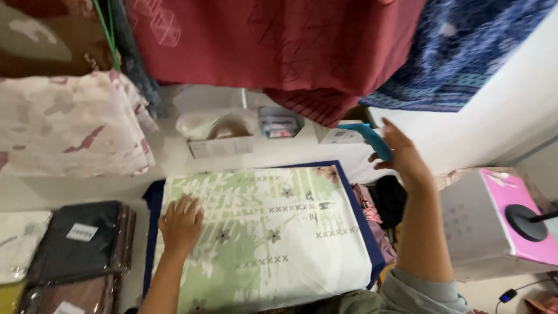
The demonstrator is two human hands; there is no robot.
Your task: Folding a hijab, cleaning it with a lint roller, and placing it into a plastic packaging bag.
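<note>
I see the left hand [181,224] spread flat on the green floral cloth [264,232] covering the tabletop [152,200]. The right hand [401,154], raised beyond the cloth's far right corner, grips a blue tool [372,139].

The folded cloth [273,232] lies on the board [354,197], boxes [224,139] behind it, packets [81,238] left.

At the lower left lies a dark flat packet [78,241] in clear wrap with a small white label [81,232] on top; a brownish packet [64,296] below it bears another white label [68,307]. A white packet [17,244] sits at the far left edge. Behind the bench stand an open cardboard box [220,138], a clear plastic tub [279,123] and a small white box [340,135].
</note>
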